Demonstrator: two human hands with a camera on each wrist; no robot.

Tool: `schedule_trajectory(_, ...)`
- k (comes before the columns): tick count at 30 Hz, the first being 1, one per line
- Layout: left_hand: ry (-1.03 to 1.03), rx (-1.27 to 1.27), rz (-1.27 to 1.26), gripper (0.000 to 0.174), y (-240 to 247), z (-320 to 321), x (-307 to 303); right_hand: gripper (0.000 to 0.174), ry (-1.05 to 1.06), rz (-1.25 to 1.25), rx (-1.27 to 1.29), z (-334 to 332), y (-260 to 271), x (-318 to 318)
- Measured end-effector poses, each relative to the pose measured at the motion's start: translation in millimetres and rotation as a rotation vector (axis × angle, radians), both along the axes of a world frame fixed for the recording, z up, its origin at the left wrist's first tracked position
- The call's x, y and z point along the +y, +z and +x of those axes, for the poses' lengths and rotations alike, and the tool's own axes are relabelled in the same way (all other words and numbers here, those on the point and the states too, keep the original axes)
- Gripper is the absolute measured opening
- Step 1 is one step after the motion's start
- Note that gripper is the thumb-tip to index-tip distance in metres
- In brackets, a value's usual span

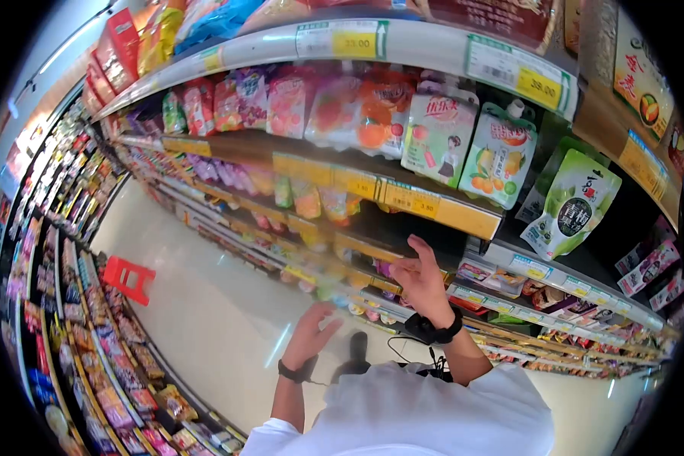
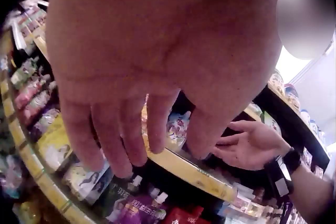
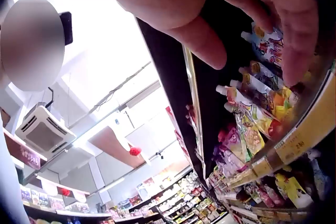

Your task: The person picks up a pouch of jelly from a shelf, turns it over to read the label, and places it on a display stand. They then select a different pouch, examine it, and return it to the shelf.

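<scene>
Both hands hang in the air before a store shelf and hold nothing. The left hand [image 1: 309, 334] is over the aisle floor in the head view, fingers loosely extended; in the left wrist view its palm [image 2: 163, 50] fills the upper part, fingers pointing down. The right hand [image 1: 423, 283], with a dark wrist strap [image 1: 435, 327], is raised close to a lower shelf edge, thumb and fingers apart. In the right wrist view, spouted pouches [image 3: 249, 113] stand on the shelf beyond its fingers. White pouches [image 1: 439, 137] and a green pouch [image 1: 574, 204] are above and right of it.
Yellow price strips [image 1: 410, 199] line the shelf edges. Bagged goods [image 1: 273, 19] sit on the top shelf. A red stand [image 1: 129, 280] is on the aisle floor [image 1: 205, 281], with another stocked shelf [image 1: 106, 365] along the left side.
</scene>
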State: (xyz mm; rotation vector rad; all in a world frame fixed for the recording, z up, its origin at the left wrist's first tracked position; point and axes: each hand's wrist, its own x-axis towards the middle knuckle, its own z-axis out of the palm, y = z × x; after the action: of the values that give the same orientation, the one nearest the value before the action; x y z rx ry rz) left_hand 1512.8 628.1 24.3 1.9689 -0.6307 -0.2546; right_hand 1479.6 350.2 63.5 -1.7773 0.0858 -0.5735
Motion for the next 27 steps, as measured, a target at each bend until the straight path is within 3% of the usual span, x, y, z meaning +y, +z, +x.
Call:
schedule_trajectory(1, -0.046, -0.016, -0.011, 0.034, 3.8, 19.5, -2.9, 0.060, -0.037, -0.121, -0.029, 13.8, 2.1, -2.8)
schedule_trajectory(3, -0.137, -0.046, -0.040, 0.034, 7.2, 53.4, -9.7, 0.037, -0.162, 0.207, -0.059, 36.1, 13.3, 7.3)
schedule_trajectory(7, -0.292, -0.079, -0.093, 0.033, 0.4, 109.4, -21.4, 0.026, -0.138, 0.265, 0.163, 78.1, 34.2, -7.1)
schedule_trajectory(10, -0.396, -0.158, -0.118, 0.034, 16.9, 126.5, -30.3, 0.023, -0.224, 0.261, 0.094, 98.2, 18.4, -5.7)
schedule_trajectory(12, -0.488, -0.124, -0.165, 0.033, 34.2, 135.8, -37.4, 0.021, -0.278, -0.301, 0.039, 108.5, -28.2, -22.4)
schedule_trajectory(16, -0.599, 0.017, -0.158, 0.040, 53.5, 149.7, -50.5, 0.024, -0.355, -0.467, 0.121, 117.7, -21.8, -16.0)
schedule_trajectory(18, -0.667, 0.041, -0.124, 0.040, 51.3, 159.0, -59.6, 0.026, -0.446, -0.704, 0.067, 115.5, -9.7, -11.7)
schedule_trajectory(19, -0.684, 0.077, -0.124, 0.037, 51.7, 161.8, -64.7, 0.028, -0.464, -0.640, 0.150, 115.7, -19.3, -14.1)
schedule_trajectory(20, -0.711, 0.061, -0.169, 0.035, 51.3, 165.9, -70.6, 0.014, -0.495, -0.707, 0.104, 115.8, -27.8, -16.3)
schedule_trajectory(23, -0.725, 0.079, -0.244, 0.031, 58.0, 168.1, -87.1, 0.016, -0.424, -0.575, 0.117, 105.0, -28.9, -12.3)
schedule_trajectory(26, -0.708, 0.069, -0.254, 0.033, 54.6, 166.9, -98.1, 0.017, -0.405, -0.598, 0.079, 97.1, -0.4, 11.0)
schedule_trajectory(27, -0.726, 0.108, -0.347, 0.029, 50.4, 165.8, -102.7, 0.017, -0.420, -0.372, 0.101, 99.4, 20.1, 24.2)
